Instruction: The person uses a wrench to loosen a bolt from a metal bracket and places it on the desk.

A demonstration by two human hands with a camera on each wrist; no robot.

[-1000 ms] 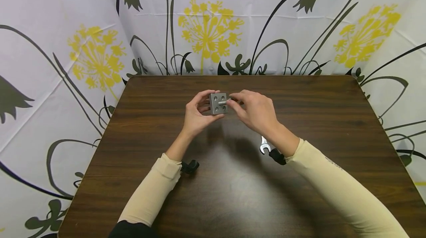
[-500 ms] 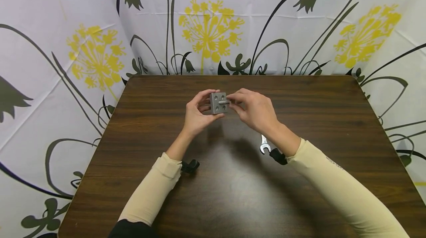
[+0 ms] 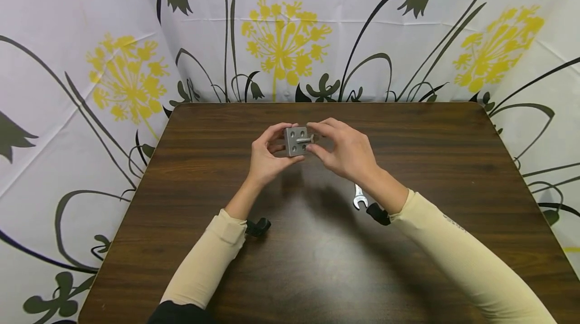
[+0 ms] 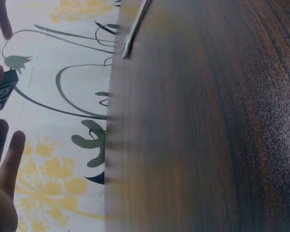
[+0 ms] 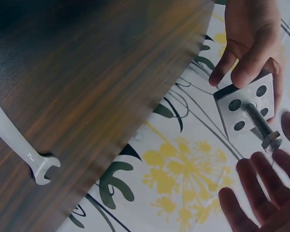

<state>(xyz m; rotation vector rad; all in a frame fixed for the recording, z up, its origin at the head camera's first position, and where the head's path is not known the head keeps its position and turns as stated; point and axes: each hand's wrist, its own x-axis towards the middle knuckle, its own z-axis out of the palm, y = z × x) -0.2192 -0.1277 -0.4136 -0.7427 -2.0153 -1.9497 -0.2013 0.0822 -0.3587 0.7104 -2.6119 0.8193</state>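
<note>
My left hand [image 3: 267,157] holds a square grey metal block [image 3: 292,149] above the table, fingers behind its edge and thumb below. The block face has several round holes. From its middle a threaded bolt [image 5: 259,121] sticks out, with a hex nut [image 5: 270,140] close to its free end. My right hand [image 3: 350,150] is at the nut, its thumb and fingers spread on either side with a gap around it. In the left wrist view only a dark corner of the block [image 4: 7,89] shows between fingers at the left edge.
An open-ended wrench [image 5: 19,145] lies on the brown wooden table [image 3: 204,173], partly under the right forearm in the head view. Black wrist mounts [image 3: 258,227] hang below both wrists. A flower-print curtain [image 3: 281,26] closes off the back and sides.
My right thumb and fingers pinched at the bolt's end earlier; now they are spread apart, showing the nut. The left hand and block stay nearly still.
</note>
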